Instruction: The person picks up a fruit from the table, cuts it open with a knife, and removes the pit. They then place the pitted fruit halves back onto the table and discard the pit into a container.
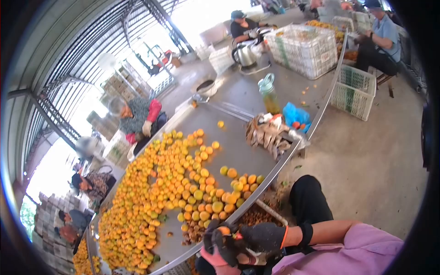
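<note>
Low in the view, my left hand (217, 252), in a pink and dark grey glove, is closed round a small orange citrus fruit (224, 230). My right hand (262, 236), in a black glove with an orange cuff, meets it from the right with its fingers curled in. A small red bit (237, 235) shows at the fingertips of the right hand; what that hand holds is hidden. Both hands are just off the near edge of a metal sorting table (231, 162). A large heap of orange and yellow-green citrus fruit (169, 178) is spread over it.
Crumpled brown cloth or paper (268, 135), a blue plastic bag (295, 115), a green-lidded bottle (269, 96) and a kettle (245, 56) stand on the table. White plastic crates (302, 50) are farther back. Other people sit along the far side, one person (137, 117) with gloves.
</note>
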`<state>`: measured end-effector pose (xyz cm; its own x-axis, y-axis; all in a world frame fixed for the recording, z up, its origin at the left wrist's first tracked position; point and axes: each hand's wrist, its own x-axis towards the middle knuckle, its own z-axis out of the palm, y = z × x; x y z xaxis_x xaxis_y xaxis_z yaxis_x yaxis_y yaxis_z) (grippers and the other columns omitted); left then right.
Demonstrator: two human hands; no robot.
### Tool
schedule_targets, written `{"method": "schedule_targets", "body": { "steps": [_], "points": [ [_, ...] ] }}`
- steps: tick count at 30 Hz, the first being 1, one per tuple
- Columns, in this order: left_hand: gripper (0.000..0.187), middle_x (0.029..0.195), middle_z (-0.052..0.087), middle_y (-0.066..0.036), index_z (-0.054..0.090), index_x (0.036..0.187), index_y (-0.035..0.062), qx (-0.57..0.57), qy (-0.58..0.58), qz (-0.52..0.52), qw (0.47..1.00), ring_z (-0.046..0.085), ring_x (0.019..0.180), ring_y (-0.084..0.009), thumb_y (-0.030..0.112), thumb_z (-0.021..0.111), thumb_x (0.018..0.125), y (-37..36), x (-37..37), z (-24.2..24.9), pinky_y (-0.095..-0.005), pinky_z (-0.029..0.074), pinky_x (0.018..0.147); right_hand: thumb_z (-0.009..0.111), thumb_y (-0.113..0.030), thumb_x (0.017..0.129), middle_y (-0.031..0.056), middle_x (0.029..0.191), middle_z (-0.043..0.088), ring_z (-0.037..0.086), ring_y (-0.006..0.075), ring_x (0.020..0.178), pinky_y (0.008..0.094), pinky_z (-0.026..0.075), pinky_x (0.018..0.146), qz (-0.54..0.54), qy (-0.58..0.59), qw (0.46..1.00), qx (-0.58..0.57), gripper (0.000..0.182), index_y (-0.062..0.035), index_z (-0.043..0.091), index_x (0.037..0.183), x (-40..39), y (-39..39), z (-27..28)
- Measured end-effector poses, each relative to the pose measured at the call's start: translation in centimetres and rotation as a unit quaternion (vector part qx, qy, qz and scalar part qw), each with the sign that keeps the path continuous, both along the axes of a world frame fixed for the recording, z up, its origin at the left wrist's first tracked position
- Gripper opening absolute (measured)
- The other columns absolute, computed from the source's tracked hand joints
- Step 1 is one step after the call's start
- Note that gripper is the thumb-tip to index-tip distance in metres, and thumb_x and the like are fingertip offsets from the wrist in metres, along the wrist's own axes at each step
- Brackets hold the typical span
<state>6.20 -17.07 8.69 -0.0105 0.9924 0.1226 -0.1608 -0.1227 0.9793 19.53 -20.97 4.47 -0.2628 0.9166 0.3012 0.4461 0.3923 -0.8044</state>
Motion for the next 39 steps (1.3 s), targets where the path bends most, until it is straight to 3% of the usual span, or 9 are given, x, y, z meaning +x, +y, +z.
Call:
{"method": "schedule_targets", "body": {
  "steps": [3, 11, 14, 19, 23, 27, 30, 34, 39],
  "points": [
    [0.033, 0.097, 0.062, -0.02, 0.057, 0.109, -0.0028, 0.286, 0.43, 0.102, 0.85, 0.059, 0.084, -0.0301, 0.019, 0.056, 0.085, 0.6, -3.3, 0.2, -0.0339, 0.049, 0.074, 0.053, -0.024, 0.084, 0.0193, 0.076, 0.059, 0.058, 0.0373, 0.063, 0.0406, 0.046, 0.054, 0.042, -0.075, 0.996, -0.027, 0.029, -0.0024, 0.052, 0.103, 1.0, -0.9, 0.2],
    [0.029, 0.087, 0.063, -0.014, 0.06, 0.104, 0.003, 0.08, 0.189, -0.028, 0.978, 0.059, 0.073, -0.0306, 0.02, 0.055, 0.082, -1.4, -2.3, -1.9, -0.0382, 0.049, 0.067, 0.067, -0.03, 0.077, 0.0183, 0.098, 0.058, 0.058, 0.0361, 0.087, 0.0377, 0.046, 0.072, -0.084, 0.164, 0.977, 0.111, 0.048, -0.0064, 0.05, 0.116, -0.6, 0.0, 2.3],
    [0.025, 0.08, 0.063, -0.014, 0.06, 0.097, -0.0039, 0.357, 0.398, -0.037, 0.844, 0.062, 0.074, -0.022, 0.011, 0.057, 0.077, -2.5, -0.3, 1.9, -0.0318, 0.049, 0.069, 0.068, -0.024, 0.076, 0.0183, 0.099, 0.056, 0.056, 0.0358, 0.089, 0.0359, 0.046, 0.074, -0.035, 0.173, 0.957, 0.231, 0.042, -0.005, 0.054, 0.111, -0.4, 1.7, -0.8],
    [0.035, 0.108, 0.058, -0.014, 0.05, 0.116, -0.0069, 0.117, 0.094, -0.094, 0.984, 0.055, 0.098, -0.0183, 0.013, 0.038, 0.09, -1.9, 0.1, 0.2, -0.0292, 0.041, 0.088, 0.06, -0.023, 0.085, 0.0158, 0.068, 0.052, 0.049, 0.0257, 0.06, 0.0326, 0.042, 0.057, -0.096, 0.194, 0.973, 0.081, 0.021, -0.0024, 0.056, 0.087, -0.8, 1.7, 1.0],
    [0.032, 0.09, 0.063, -0.01, 0.055, 0.106, -0.0013, 0.219, 0.338, -0.045, 0.914, 0.062, 0.078, -0.0197, -0.004, 0.055, 0.074, -0.8, -1.9, -1.5, -0.0269, 0.049, 0.067, 0.062, -0.016, 0.083, 0.0106, 0.079, 0.06, 0.055, 0.0155, 0.069, 0.0291, 0.045, 0.065, -0.013, 0.224, 0.964, -0.146, 0.02, -0.0025, 0.058, 0.096, -0.8, 3.0, 2.4],
    [0.037, 0.08, 0.061, -0.012, 0.055, 0.103, -0.0047, -0.151, -0.248, -0.096, 0.952, 0.056, 0.056, -0.0157, 0.028, 0.041, 0.094, 0.3, -2.4, -1.6, -0.0251, 0.047, 0.052, 0.063, -0.013, 0.081, 0.0102, 0.084, 0.061, 0.057, 0.0152, 0.073, 0.0296, 0.045, 0.065, -0.115, 0.293, 0.949, -0.003, 0.02, -0.0005, 0.058, 0.095, -0.8, 3.8, -0.5],
    [0.052, 0.067, 0.057, -0.009, 0.057, 0.1, -0.0053, -0.054, -0.113, -0.038, 0.991, 0.049, 0.047, -0.0122, 0.04, 0.032, 0.095, 0.0, -2.5, -0.2, -0.0239, 0.043, 0.046, 0.067, -0.013, 0.077, 0.01, 0.086, 0.061, 0.059, 0.0179, 0.077, 0.0311, 0.046, 0.067, -0.068, 0.528, 0.84, -0.102, 0.024, -0.0003, 0.059, 0.095, 0.1, 1.5, 3.0],
    [0.056, 0.06, 0.051, -0.006, 0.058, 0.095, -0.0035, 0.201, 0.324, 0.029, 0.924, 0.045, 0.04, -0.0127, 0.045, 0.029, 0.095, 0.0, -2.8, -0.4, -0.0237, 0.039, 0.039, 0.066, 0.002, 0.075, 0.0107, 0.093, 0.061, 0.056, 0.0192, 0.089, 0.0324, 0.047, 0.074, -0.134, 0.226, 0.963, 0.059, 0.017, -0.0004, 0.06, 0.091, 1.3, -0.3, 5.0],
    [0.054, 0.082, 0.058, -0.01, 0.027, 0.124, -0.0008, 0.048, 0.106, -0.05, 0.992, 0.055, 0.067, -0.0189, 0.025, 0.053, 0.084, -0.6, -3.7, -2.0, -0.0312, 0.042, 0.066, 0.071, -0.008, 0.074, 0.01, 0.087, 0.06, 0.06, 0.0195, 0.078, 0.0293, 0.047, 0.067, -0.059, 0.311, 0.943, 0.101, 0.022, -0.0021, 0.06, 0.092, 0.8, -1.0, 4.0]
  ]
}}
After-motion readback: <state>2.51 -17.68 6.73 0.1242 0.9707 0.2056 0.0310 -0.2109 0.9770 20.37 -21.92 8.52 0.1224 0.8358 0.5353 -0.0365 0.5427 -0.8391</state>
